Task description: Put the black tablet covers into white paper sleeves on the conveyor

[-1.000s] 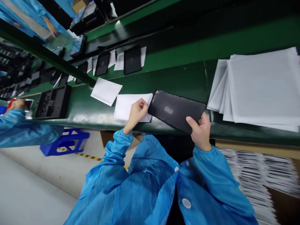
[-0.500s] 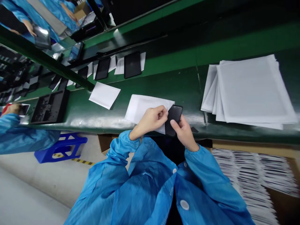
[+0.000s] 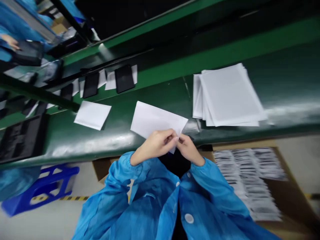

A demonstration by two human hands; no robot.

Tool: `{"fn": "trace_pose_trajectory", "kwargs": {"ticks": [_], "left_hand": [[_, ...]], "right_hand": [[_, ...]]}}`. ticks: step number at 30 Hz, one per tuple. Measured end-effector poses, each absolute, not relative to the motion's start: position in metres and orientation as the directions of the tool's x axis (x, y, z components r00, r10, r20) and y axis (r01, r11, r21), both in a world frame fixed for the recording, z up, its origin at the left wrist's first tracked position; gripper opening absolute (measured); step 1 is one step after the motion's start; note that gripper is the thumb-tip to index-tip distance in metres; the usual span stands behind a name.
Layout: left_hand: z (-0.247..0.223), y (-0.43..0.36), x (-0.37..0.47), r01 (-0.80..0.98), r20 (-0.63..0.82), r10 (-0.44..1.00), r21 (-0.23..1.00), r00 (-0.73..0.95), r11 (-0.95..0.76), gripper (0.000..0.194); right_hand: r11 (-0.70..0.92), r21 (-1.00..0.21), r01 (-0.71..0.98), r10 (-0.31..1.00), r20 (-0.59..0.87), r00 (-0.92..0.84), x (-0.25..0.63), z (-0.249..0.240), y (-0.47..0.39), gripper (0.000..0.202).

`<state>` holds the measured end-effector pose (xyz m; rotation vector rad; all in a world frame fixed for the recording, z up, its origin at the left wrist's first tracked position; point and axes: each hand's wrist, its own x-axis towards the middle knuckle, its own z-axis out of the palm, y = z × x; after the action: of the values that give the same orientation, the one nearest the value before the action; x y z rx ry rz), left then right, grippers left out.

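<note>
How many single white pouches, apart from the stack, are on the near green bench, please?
2: one white pouch lies alone to the left; another white pouch is at the bench edge, held by both hands. More may be hidden under the stack.

White sheet stack (image 3: 228, 96), loose sheet (image 3: 92, 115), blue stool (image 3: 37, 190)

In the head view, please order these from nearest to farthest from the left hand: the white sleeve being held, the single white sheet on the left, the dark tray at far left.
From the left hand:
1. White sleeve, touching its fingers, just ahead.
2. Single white sheet, lying to the left on the green table.
3. Dark tray, at the far left edge.
</note>
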<state>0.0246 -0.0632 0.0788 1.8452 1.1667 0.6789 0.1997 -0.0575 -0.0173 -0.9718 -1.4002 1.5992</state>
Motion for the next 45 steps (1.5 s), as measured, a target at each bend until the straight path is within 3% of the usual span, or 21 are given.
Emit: {"fn": "trace_pose_trajectory", "kwargs": {"ticks": [2, 5, 9, 11, 14, 18, 20, 22, 25, 27, 29, 33, 39, 45], "left_hand": [[0.073, -0.064, 0.011, 0.423, 0.141, 0.884, 0.838, 0.445, -0.346, 0.019], [0.053, -0.051, -0.034, 0.492, 0.32, 0.91, 0.767, 0.263, -0.412, 0.017], [0.021, -0.01, -0.101, 0.792, 0.308, 0.947, 0.598, -0.086, -0.123, 0.007], [0.01, 0.012, -0.124, 0.841, 0.285, 0.939, 0.54, -0.195, 0.01, 0.016], [0.003, 0.046, -0.144, 0.861, 0.269, 0.923, 0.497, -0.274, 0.11, 0.024], [-0.001, 0.094, -0.161, 0.846, 0.249, 0.891, 0.482, -0.38, 0.227, 0.033], [-0.004, 0.114, -0.169, 0.832, 0.243, 0.881, 0.498, -0.406, 0.246, 0.034], [-0.009, 0.129, -0.177, 0.819, 0.232, 0.881, 0.519, -0.413, 0.247, 0.022], [-0.019, 0.143, -0.188, 0.803, 0.224, 0.893, 0.558, -0.39, 0.211, 0.002], [-0.026, 0.15, -0.196, 0.792, 0.239, 0.903, 0.591, -0.357, 0.157, 0.006], [-0.032, 0.156, -0.202, 0.784, 0.26, 0.912, 0.613, -0.317, 0.097, 0.007], [-0.039, 0.165, -0.204, 0.798, 0.257, 0.928, 0.599, -0.269, 0.066, 0.011], [-0.042, 0.159, -0.193, 0.797, 0.444, 0.869, 0.595, -0.219, -0.103, 0.02], [-0.039, 0.147, -0.167, 0.737, 0.608, 0.753, 0.624, -0.252, -0.257, 0.032]], "right_hand": [[-0.158, -0.978, -0.137, 0.947, -0.111, -0.303, 0.213, -0.015, -0.064, 0.046], [-0.209, -0.95, -0.234, 0.977, -0.214, -0.002, 0.247, -0.009, -0.073, 0.034], [-0.017, -0.953, -0.304, 0.884, -0.156, 0.44, 0.299, 0.01, -0.063, 0.031], [0.068, -0.96, -0.272, 0.821, -0.102, 0.562, 0.317, 0.019, -0.047, 0.031], [0.075, -0.977, -0.199, 0.791, -0.064, 0.609, 0.329, 0.027, -0.024, 0.03], [-0.123, -0.991, -0.058, 0.845, -0.135, 0.518, 0.331, 0.03, -0.01, 0.04], [-0.145, -0.989, 0.006, 0.868, -0.124, 0.48, 0.329, 0.031, -0.013, 0.047], [-0.038, -0.995, 0.089, 0.835, 0.018, 0.55, 0.322, 0.031, -0.022, 0.054], [0.176, -0.945, 0.276, 0.648, 0.322, 0.69, 0.303, 0.026, -0.044, 0.052], [0.285, -0.89, 0.356, 0.644, 0.453, 0.617, 0.287, 0.019, -0.055, 0.052], [0.385, -0.856, 0.345, 0.739, 0.51, 0.44, 0.27, 0.014, -0.057, 0.052], [0.396, -0.905, 0.153, 0.911, 0.409, 0.059, 0.225, 0.012, -0.028, 0.05], [0.112, -0.989, -0.099, 0.903, 0.143, -0.406, 0.127, 0.005, 0.048, 0.055], [-0.293, -0.912, -0.287, 0.796, -0.066, -0.602, 0.081, -0.005, 0.091, 0.044]]}}
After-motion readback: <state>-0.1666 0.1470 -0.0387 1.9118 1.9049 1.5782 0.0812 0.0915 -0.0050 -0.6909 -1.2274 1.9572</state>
